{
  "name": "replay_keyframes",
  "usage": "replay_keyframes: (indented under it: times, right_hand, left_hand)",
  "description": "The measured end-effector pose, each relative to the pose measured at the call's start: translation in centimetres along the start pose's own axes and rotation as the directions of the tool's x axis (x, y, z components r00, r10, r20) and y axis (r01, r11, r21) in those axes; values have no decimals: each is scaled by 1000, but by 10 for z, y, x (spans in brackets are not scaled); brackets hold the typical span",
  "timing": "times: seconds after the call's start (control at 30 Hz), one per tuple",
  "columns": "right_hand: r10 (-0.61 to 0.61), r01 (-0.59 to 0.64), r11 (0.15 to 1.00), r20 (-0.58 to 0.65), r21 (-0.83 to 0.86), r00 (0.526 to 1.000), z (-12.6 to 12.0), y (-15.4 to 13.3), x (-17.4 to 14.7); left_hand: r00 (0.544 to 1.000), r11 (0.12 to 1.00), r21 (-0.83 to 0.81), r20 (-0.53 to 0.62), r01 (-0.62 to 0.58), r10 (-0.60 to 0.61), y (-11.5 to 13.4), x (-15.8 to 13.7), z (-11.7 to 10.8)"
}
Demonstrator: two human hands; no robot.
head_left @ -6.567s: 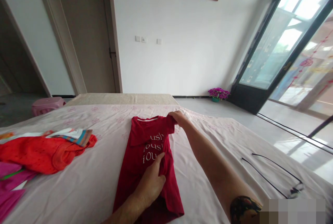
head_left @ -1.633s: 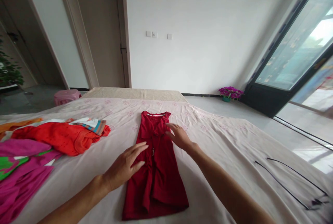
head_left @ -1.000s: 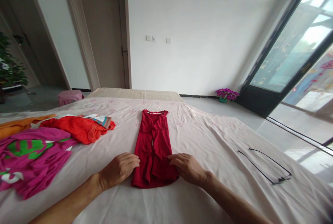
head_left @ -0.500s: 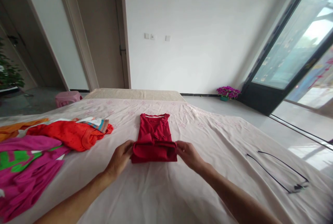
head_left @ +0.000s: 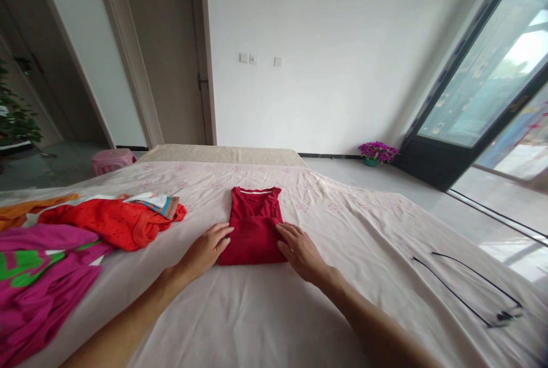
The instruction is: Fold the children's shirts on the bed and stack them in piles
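Note:
A dark red shirt (head_left: 252, 242) lies in front of me on a pale bedsheet (head_left: 240, 322), its lower part folded up flat over the middle. The neckline with a white inner band points away from me. At the left edge of the fold, my left hand (head_left: 209, 248) rests with its fingers stretched onto the cloth. My right hand (head_left: 302, 251) lies on the right edge, fingers extended over the red fabric. Neither hand grips the shirt.
Heaped at the left are a bright red garment (head_left: 124, 222), a magenta and green garment (head_left: 51, 276) and an orange one (head_left: 34, 208). Eyeglasses (head_left: 466, 291) lie on the sheet at the right. Beyond the bed stand a pink stool (head_left: 112, 160) and purple flowers (head_left: 377, 151).
The raised fold of the red shirt has come down flat, away from me. Both hands have let go of its corners and now lie with fingers spread on its edges.

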State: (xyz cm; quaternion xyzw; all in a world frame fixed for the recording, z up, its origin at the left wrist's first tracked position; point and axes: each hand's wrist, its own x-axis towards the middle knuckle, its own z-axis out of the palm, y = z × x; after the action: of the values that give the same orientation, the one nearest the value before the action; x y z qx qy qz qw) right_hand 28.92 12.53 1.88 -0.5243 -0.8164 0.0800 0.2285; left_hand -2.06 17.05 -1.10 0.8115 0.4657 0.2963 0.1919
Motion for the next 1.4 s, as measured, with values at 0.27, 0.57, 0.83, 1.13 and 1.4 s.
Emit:
replay_keyframes:
  times: [0.27,0.57,0.83,1.13,1.4]
  right_hand:
    - [-251,251,968,156,19,955,-18,9,-28]
    - [-397,395,916,22,64,918,-10,11,3]
    - [-136,16,837,180,547,974,-39,-36,-51]
    - [403,-335,329,190,883,895,1,-39,25]
    - [512,-330,384,99,862,853,27,-20,72]
  left_hand:
    - [936,936,217,281,-278,213,6,-36,-26]
    - [919,884,249,116,-395,377,17,-2,0]
    - [991,974,-220,130,53,-24,64,-65,-35]
    - [861,491,-750,202,443,-467,57,-6,-19]
    - [820,822,-292,-166,489,-547,22,34,10]
